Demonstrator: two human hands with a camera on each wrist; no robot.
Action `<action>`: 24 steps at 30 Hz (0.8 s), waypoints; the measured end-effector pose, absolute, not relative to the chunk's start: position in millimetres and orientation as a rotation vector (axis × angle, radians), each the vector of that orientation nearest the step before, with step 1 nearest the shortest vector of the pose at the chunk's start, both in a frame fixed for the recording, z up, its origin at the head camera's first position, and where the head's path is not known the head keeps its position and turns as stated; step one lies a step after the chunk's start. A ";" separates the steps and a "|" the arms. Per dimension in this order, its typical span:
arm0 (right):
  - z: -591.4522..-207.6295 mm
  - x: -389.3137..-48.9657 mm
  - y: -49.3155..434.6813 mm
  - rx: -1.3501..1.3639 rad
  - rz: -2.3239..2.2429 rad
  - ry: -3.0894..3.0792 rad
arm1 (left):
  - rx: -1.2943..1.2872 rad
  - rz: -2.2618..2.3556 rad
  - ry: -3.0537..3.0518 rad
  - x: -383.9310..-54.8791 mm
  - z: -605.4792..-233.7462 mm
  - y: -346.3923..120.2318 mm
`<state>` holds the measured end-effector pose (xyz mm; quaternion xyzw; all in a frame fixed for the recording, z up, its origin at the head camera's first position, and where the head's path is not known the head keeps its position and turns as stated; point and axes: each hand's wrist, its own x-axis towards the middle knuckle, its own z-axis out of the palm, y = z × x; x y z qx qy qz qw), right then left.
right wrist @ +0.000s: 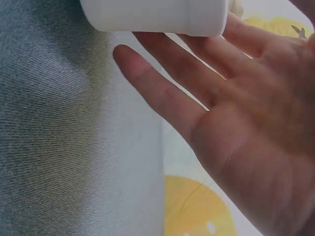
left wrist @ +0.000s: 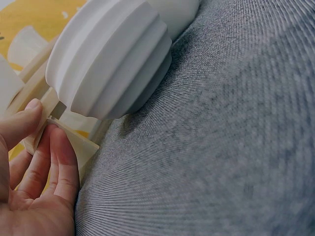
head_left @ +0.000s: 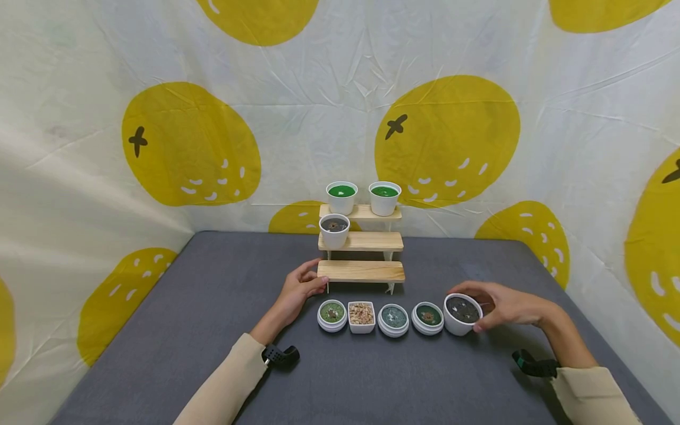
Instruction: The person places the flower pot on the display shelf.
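My left hand [head_left: 292, 295] grips the left end of the lowest step of a three-step wooden stand [head_left: 361, 271], thumb on top and fingers below in the left wrist view. My right hand [head_left: 504, 304] holds a white cup [head_left: 461, 313] with dark grey contents, thumb at its near side and fingers at its far side. Seen from the right wrist, the cup's smooth base [right wrist: 157, 19] shows while the lower fingers stretch out beneath it. A ribbed white pot [left wrist: 113, 64] looms close to my left hand in the left wrist view.
Left of the held cup runs a row: dark green pot [head_left: 428, 317], blue-grey pot [head_left: 394, 319], square dish of beige bits [head_left: 362, 316] and green-speckled pot [head_left: 332, 316]. A dark cup [head_left: 334, 231] stands on the middle step, two green-filled cups [head_left: 385, 200] on top. Patterned cloth [head_left: 319, 130] hangs behind.
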<state>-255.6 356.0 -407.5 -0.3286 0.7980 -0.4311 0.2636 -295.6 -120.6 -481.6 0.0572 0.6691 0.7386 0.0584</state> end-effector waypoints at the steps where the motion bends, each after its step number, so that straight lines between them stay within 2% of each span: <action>1: -406.7 -255.3 355.7 -0.875 -1.165 2.175 | 0.176 2.238 2.026 -295.4 -481.4 -120.6; 6: -402.0 -253.5 353.5 -0.821 -1.174 2.261 | 0.180 2.234 2.027 -294.7 -481.1 -120.9; 24: -392.1 -256.0 341.9 -0.877 -1.250 2.370 | 0.174 2.236 2.024 -294.9 -481.0 -120.8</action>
